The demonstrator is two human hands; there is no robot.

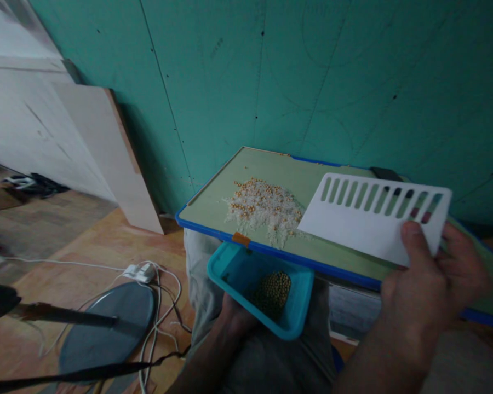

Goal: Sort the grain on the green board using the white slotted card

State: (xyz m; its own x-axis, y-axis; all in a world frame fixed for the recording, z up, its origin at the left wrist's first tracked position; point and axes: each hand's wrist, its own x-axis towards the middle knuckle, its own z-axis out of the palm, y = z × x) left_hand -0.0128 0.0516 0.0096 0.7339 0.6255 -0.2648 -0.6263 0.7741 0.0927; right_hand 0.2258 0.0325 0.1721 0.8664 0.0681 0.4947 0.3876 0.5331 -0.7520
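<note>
My right hand [431,279] grips a white flat plastic scraper [353,219] with a row of slots along one long side. The scraper is tilted over the board, its far corner close to a pile of white grains and yellow round beans [267,205]. Under the board's near edge, my left hand [238,313] supports a teal plastic tub [225,273] from below, its fingers mostly hidden by the tub. Inside the tub lie yellowish beans [276,287] and darker green ones.
The pale green board [213,205] has a blue rim and rests above my knees. A green wall [230,71] stands right behind it. At left are a leaning white panel [107,148], a stand with a round grey base [107,312], and white cables [158,323].
</note>
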